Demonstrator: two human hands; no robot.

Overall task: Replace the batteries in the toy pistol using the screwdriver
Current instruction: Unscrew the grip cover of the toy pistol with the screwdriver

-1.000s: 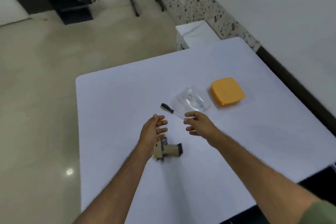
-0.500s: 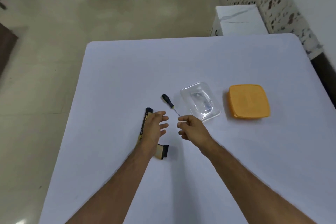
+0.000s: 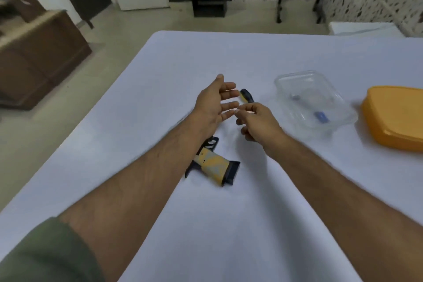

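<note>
Both your hands hover empty over the middle of the table (image 3: 286, 224), with the toy pistol under your left forearm.

The toy pistol (image 3: 214, 165) lies flat near the table's middle, towards the near edge; it looks like light, rigid plastic, so take it by the yellow grip and steady it. Towards the right edge sit an orange lid (image 3: 396, 117) and a clear container (image 3: 313, 96) with small blurred items inside. Your left hand (image 3: 214, 105) is spread open; your right hand (image 3: 257, 121) is loosely curled, holding nothing. The screwdriver (image 3: 247, 96) lies just beyond your fingertips: slim, likely to roll, best pinched at its dark handle.
</note>
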